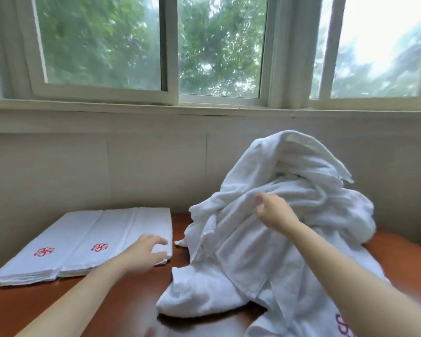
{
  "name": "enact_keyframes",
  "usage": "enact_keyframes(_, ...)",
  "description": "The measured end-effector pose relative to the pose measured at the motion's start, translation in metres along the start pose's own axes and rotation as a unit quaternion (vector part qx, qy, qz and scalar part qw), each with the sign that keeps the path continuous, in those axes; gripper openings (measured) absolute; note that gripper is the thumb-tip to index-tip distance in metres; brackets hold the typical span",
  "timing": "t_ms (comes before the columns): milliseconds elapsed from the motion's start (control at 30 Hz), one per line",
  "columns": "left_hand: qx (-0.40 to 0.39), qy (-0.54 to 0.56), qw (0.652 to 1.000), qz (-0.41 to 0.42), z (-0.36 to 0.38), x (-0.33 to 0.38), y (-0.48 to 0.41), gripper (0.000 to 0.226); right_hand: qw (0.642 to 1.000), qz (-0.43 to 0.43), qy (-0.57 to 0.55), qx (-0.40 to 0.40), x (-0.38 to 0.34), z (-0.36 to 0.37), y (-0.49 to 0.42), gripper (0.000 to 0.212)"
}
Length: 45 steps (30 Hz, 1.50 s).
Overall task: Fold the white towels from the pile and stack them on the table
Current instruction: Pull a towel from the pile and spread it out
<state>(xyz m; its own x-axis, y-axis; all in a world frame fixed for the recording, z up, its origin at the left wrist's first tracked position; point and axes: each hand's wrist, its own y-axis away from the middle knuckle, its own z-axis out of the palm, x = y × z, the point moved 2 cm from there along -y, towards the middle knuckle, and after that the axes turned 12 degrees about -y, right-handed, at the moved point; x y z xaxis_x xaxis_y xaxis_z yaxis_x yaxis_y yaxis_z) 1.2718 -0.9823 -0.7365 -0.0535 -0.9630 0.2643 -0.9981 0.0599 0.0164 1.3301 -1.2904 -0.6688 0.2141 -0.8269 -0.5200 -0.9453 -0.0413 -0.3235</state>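
Head view, taken from above and behind both forearms, shows a person working at a red-brown wooden table (pixel 112 302) set against a pale wall (pixel 156 161) below a window (pixel 100 45) with green foliage outside. The left hand (pixel 147 250) lies on the near right corner of the folded towels (pixel 83 234), fingers (pixel 159 240) loosely extended over the top layer and the thumb at the near edge. It grasps nothing that can be seen, so it is recorded as released and resting. The folded towels lie flat in layers directly under and to the left of that hand, edges roughly aligned. Two red emblems (pixel 99 247) face up on the top surface, to the left of the hand. The right hand (pixel 274 210) reaches into the pile (pixel 289 181) of unfolded white towels, with thumb and curled fingers pinching a fold of cloth on its front face. The pile rises above and behind this grasp to a peak near the wall. Below the grasp, the pile spills down toward the near table edge, under the right forearm. A further emblem (pixel 342 324), partly cut off by the frame, shows on the cloth low beside that forearm. A loose corner of the pile lies just to the right of the left hand. The corner is close to the folded towels, but bare table shows between them. The view is slightly blurred.
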Motion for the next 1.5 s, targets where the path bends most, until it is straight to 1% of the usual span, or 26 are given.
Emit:
enact_keyframes(67, 0.006, 0.036, 0.999, 0.031, -0.008, 0.031, -0.018, 0.040, 0.998, 0.017, -0.015, 0.058, 0.010, -0.024, -0.004, 0.041)
enact_keyframes(133, 0.020, 0.034, 0.998, 0.049, -0.014, 0.060, -0.038, 0.040, 0.996, 0.020, -0.010, 0.092, 0.018, -0.041, -0.011, 0.042)
enact_keyframes(267, 0.072, 0.068, 0.992, 0.079, -0.024, 0.112, -0.082, 0.045, 0.990, -0.020, 0.018, 0.142, 0.021, -0.065, -0.038, 0.045)
enact_keyframes(333, 0.098, 0.052, 0.988, 0.105, -0.030, 0.135, -0.108, 0.051, 0.983, -0.054, 0.045, 0.169, 0.017, -0.080, -0.063, 0.046)
enact_keyframes(400, 0.124, 0.007, 0.983, 0.131, -0.037, 0.157, -0.138, 0.061, 0.974, -0.090, 0.073, 0.195, 0.011, -0.096, -0.093, 0.050)
enact_keyframes(467, 0.154, -0.023, 0.978, 0.140, -0.047, 0.179, -0.168, 0.070, 0.964, -0.121, 0.117, 0.206, 0.004, -0.109, -0.122, 0.054)
enact_keyframes(533, 0.181, 0.010, 0.973, 0.141, -0.060, 0.202, -0.197, 0.076, 0.957, -0.134, 0.181, 0.185, 0.003, -0.114, -0.148, 0.058)
enact_keyframes(600, 0.189, 0.096, 0.967, 0.144, -0.074, 0.223, -0.219, 0.075, 0.951, -0.125, 0.249, 0.131, 0.011, -0.109, -0.167, 0.059)
enact_keyframes(633, 0.183, 0.132, 0.963, 0.145, -0.077, 0.231, -0.226, 0.068, 0.949, -0.114, 0.274, 0.106, 0.018, -0.103, -0.170, 0.058)
enact_keyframes(700, 0.183, 0.142, 0.961, 0.153, -0.072, 0.242, -0.226, 0.036, 0.949, -0.109, 0.279, 0.102, 0.034, -0.092, -0.165, 0.056)
enact_keyframes(733, 0.204, 0.125, 0.958, 0.160, -0.066, 0.244, -0.218, 0.022, 0.951, -0.117, 0.264, 0.113, 0.041, -0.088, -0.160, 0.060)
enact_keyframes(767, 0.229, 0.111, 0.952, 0.172, -0.058, 0.244, -0.206, 0.016, 0.951, -0.130, 0.252, 0.120, 0.045, -0.086, -0.154, 0.070)
enact_keyframes(833, 0.250, 0.102, 0.936, 0.226, -0.042, 0.239, -0.169, 0.023, 0.949, -0.162, 0.252, 0.097, 0.047, -0.084, -0.139, 0.086)
enact_keyframes(867, 0.242, 0.081, 0.932, 0.259, -0.035, 0.235, -0.148, 0.028, 0.945, -0.174, 0.266, 0.078, 0.044, -0.084, -0.129, 0.083)
enact_keyframes(900, 0.235, 0.040, 0.928, 0.285, -0.031, 0.230, -0.128, 0.029, 0.939, -0.183, 0.285, 0.057, 0.040, -0.083, -0.118, 0.075)
enact_keyframes(967, 0.226, -0.050, 0.923, 0.307, -0.030, 0.216, -0.091, 0.020, 0.930, -0.196, 0.311, 0.027, 0.033, -0.076, -0.090, 0.058)
enact_keyframes(1000, 0.228, -0.086, 0.917, 0.315, -0.033, 0.207, -0.074, 0.020, 0.925, -0.199, 0.323, 0.024, 0.030, -0.073, -0.074, 0.052)
enact_keyframes(1033, 0.227, -0.129, 0.912, 0.318, -0.039, 0.199, -0.058, 0.029, 0.918, -0.201, 0.339, 0.028, 0.027, -0.070, -0.060, 0.048)
enact_keyframes(1100, 0.186, -0.194, 0.918, 0.292, -0.051, 0.178, -0.031, 0.040, 0.908, -0.195, 0.370, 0.036, 0.019, -0.072, -0.036, 0.040)
enact_keyframes(1200, 0.065, -0.213, 0.948, 0.228, -0.063, 0.134, 0.013, 0.047, 0.896, -0.167, 0.410, 0.010, 0.011, -0.081, -0.009, 0.036)
enact_keyframes(1267, -0.001, -0.220, 0.958, 0.186, -0.068, 0.104, 0.042, 0.056, 0.878, -0.200, 0.435, -0.010, 0.007, -0.079, 0.010, 0.033)
enact_keyframes(1333, -0.037, -0.287, 0.948, 0.129, -0.072, 0.071, 0.068, 0.056, 0.868, -0.232, 0.438, -0.025, 0.001, -0.069, 0.034, 0.032)
enact_keyframes(1367, -0.036, -0.332, 0.938, 0.094, -0.075, 0.054, 0.078, 0.051, 0.868, -0.236, 0.437, -0.029, -0.003, -0.063, 0.045, 0.032)
enact_keyframes(1433, -0.009, -0.432, 0.902, 0.013, -0.085, 0.019, 0.095, 0.035, 0.869, -0.220, 0.440, -0.043, -0.008, -0.047, 0.065, 0.032)
enact_keyframes(1467, 0.001, -0.464, 0.885, -0.041, -0.092, 0.000, 0.104, 0.032, 0.870, -0.205, 0.444, -0.056, -0.010, -0.038, 0.075, 0.031)
enact_keyframes(1500, 0.018, -0.470, 0.878, -0.094, -0.101, -0.018, 0.115, 0.030, 0.874, -0.187, 0.443, -0.068, -0.012, -0.030, 0.084, 0.030)
